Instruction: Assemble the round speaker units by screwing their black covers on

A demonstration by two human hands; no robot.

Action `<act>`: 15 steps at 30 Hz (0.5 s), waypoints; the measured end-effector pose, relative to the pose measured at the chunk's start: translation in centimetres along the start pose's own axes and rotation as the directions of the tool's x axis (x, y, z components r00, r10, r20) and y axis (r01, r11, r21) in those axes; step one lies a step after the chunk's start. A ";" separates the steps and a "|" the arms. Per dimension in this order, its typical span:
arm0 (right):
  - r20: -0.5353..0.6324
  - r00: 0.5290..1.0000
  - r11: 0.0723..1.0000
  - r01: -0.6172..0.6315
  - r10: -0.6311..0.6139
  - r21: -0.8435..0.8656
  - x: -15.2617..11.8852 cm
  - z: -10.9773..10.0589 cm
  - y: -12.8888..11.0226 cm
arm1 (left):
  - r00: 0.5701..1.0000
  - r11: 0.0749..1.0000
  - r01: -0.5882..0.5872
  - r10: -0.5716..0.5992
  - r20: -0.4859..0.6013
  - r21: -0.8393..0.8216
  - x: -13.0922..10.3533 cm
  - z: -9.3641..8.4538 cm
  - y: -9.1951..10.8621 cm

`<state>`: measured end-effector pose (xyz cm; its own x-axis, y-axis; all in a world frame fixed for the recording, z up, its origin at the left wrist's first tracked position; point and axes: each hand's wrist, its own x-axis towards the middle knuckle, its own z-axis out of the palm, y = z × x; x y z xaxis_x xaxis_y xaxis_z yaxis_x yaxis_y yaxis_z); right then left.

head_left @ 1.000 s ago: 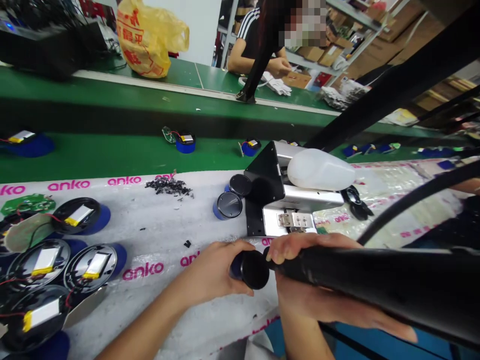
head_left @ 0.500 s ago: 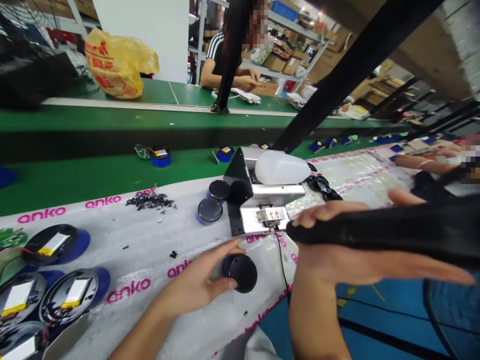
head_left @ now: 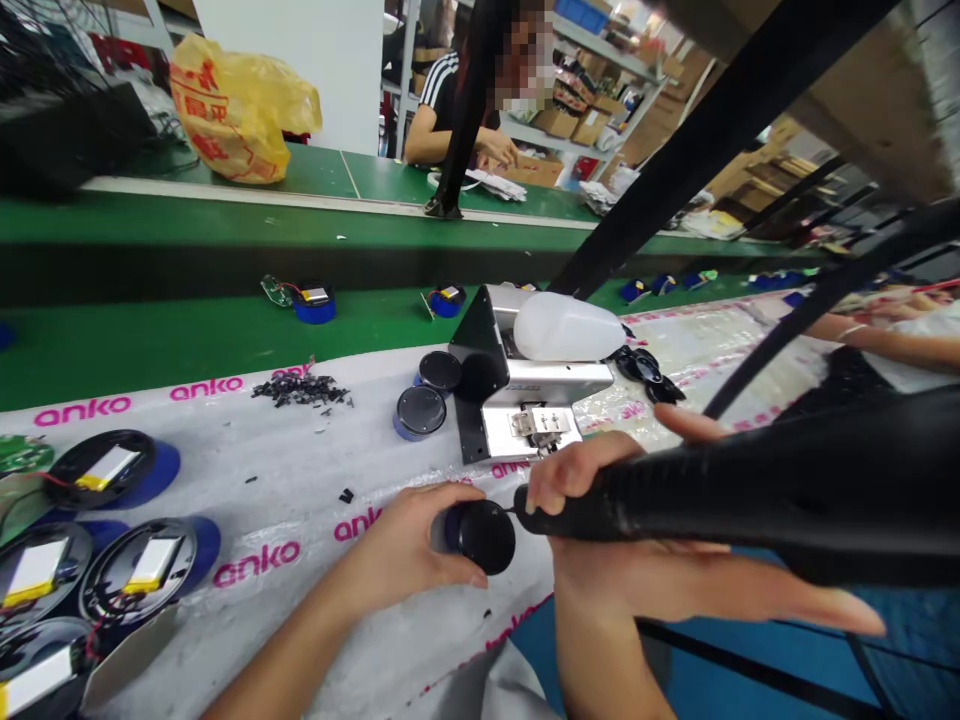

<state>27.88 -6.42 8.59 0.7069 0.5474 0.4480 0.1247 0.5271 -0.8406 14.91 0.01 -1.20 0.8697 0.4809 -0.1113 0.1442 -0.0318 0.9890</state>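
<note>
Thumb and fingers of my left hand (head_left: 416,545) are wrapped round a round blue case with a black lid (head_left: 486,537), tilted so the lid faces right. My right hand (head_left: 607,530) grips a long black electric screwdriver (head_left: 690,490); its thin bit points left and meets the edge of the case. Just beyond stands a metal screw feeder (head_left: 547,385) with a white plastic cover (head_left: 568,327). Two more lidded round cases (head_left: 420,412) sit at the feeder's left side.
Open blue cases with batteries (head_left: 154,570) lie at the lower left. Small black pieces (head_left: 300,388) are heaped on the sheet. A green conveyor (head_left: 187,325) carries more units; a yellow bag (head_left: 240,110) and a person (head_left: 442,110) are beyond. Black bars cross the right side.
My right hand has brought the screwdriver left and down from the feeder to the case. My left hand still holds the case. On the conveyor, the units have shifted slightly left.
</note>
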 end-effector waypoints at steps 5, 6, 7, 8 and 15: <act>0.023 1.000 1.000 0.009 -0.009 -0.006 -0.8 0.8 2.0 | 1.000 0.999 0.010 -0.009 0.010 -0.037 0.0 -0.1 0.1; 0.051 0.998 0.999 0.028 -0.027 -0.021 -0.8 0.6 2.6 | 1.000 0.999 0.014 -0.014 0.011 -0.035 0.0 -0.1 0.2; 0.095 0.995 0.999 0.043 -0.040 -0.033 -0.8 0.4 3.0 | 1.000 0.999 0.019 -0.019 0.010 -0.034 0.0 -0.1 0.2; 0.137 0.989 0.998 0.054 -0.048 -0.040 -0.9 0.2 3.3 | 1.000 0.999 0.023 -0.022 0.013 -0.034 0.0 -0.1 0.3; 0.161 0.987 1.000 0.016 -0.019 0.018 -1.4 0.4 3.2 | 0.998 0.995 0.019 -0.013 0.066 -0.094 -0.1 -0.4 0.6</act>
<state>27.01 -5.23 5.42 0.5829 0.6349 0.5071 0.1240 0.5473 -0.8277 14.69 0.24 -0.60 0.8969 0.4226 -0.1305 0.1158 0.0604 0.9914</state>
